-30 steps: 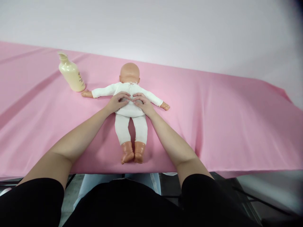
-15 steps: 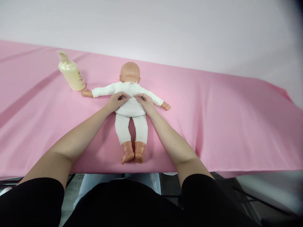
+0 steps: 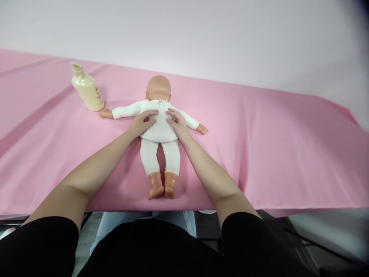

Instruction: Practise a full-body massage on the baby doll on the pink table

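**Two hands resting flat on the back of a face-down doll**

While the camera looks down from the person's head, a long table draped in a pink cloth fills the middle of the view, with a plain pale wall behind it. Starting at the left, a cream-coloured lotion bottle stands near the table's far edge, leaning slightly in this view. Just beside its base lies the doll's outstretched bare hand.

Next comes the doll, lying face down near the middle of the table, its bald head toward the far edge and its feet at the near edge. It wears a white one-piece suit, and both arms are spread out sideways.

On the doll's upper back, the left hand lies open, fingers spread flat on the white cloth, gripping nothing. Beside it, the right hand is likewise open and flat, its fingertips touching the back close to the left hand's. Both forearms are bare below black sleeves.

Judging by the flat palms, a rubbing or stroking of the back seems to be under way. The suit looks fully on and the bottle stands apart from both hands; how much remains cannot be told.
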{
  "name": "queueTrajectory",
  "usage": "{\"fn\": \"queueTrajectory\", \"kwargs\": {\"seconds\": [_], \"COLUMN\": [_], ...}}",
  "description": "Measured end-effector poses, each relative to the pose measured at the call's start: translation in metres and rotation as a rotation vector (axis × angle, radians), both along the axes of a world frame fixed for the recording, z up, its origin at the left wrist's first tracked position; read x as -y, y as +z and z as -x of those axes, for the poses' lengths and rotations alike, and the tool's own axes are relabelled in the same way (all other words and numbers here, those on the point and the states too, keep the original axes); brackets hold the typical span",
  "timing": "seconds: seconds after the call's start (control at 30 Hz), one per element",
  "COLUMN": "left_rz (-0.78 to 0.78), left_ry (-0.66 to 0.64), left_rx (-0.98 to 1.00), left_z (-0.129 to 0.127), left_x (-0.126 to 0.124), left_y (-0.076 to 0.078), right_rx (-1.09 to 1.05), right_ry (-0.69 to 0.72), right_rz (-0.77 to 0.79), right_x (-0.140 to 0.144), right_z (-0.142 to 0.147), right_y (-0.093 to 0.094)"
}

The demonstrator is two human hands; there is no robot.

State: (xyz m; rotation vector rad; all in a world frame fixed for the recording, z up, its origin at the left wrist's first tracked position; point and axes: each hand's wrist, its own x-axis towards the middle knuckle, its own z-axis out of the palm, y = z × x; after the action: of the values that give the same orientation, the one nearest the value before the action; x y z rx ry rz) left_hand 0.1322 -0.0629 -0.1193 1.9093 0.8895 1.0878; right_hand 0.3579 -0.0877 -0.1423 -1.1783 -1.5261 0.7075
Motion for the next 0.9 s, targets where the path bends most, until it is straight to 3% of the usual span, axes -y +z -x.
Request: {"fn": "queueTrajectory", "kwargs": {"seconds": [0.5, 0.9], "left_rz": [-0.021, 0.037], "left_ry": [0.019, 0.043], "left_rx": [-0.002, -0.013], "left_z": [0.0, 0.0], "left_x": [0.0, 0.004], "left_y": [0.002, 0.006], "right_rx": [-0.037, -0.065], "right_ry": [-0.004, 0.174], "right_rz": [0.083, 0.015], "right_x": [-0.001, 0.01], "right_z": [0.0, 0.002], "right_y": [-0.001, 0.01]}}
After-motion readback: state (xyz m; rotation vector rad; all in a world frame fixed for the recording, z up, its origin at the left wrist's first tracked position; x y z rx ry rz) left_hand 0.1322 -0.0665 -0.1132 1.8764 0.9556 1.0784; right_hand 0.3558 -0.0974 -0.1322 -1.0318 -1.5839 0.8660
